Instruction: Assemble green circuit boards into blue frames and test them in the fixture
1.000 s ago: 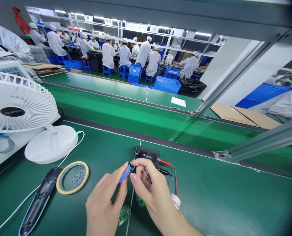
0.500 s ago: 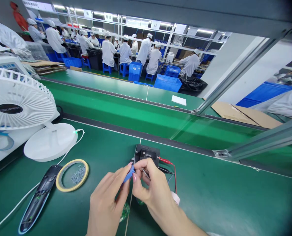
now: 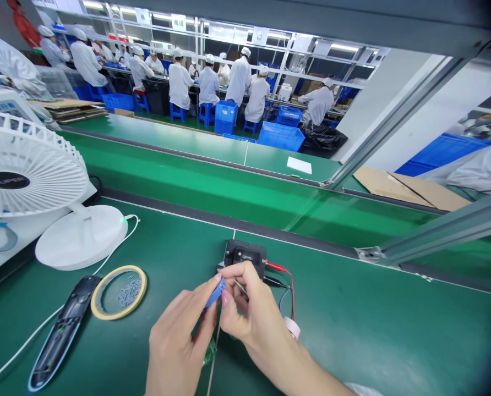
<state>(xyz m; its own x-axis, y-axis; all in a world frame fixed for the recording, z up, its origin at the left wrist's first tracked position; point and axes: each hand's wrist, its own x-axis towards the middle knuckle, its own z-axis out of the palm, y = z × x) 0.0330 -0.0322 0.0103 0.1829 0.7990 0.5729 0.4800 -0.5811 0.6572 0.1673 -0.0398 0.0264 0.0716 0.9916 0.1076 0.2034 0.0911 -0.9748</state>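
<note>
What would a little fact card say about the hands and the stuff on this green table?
Left hand: holds a small blue part
Right hand: fingers at the blue part, thin grey piece inside
Beyond hands: black box, red lead and black lead at its right
Left side: white fan, long black shell
Yellow ring: tiny grey bits lying inside it

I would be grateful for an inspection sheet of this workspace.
Surface: green bench top, no spill seen.
Work pieces: blue piece held up; green board partly hidden.
Clutter: tape roll around small parts, beside long dark casing.
Grips: left hand on the blue piece; right hand at its end.
Cables: red lead and black lead by black box; white cable at fan base.
Surroundings: people in white, blue bins.
</note>
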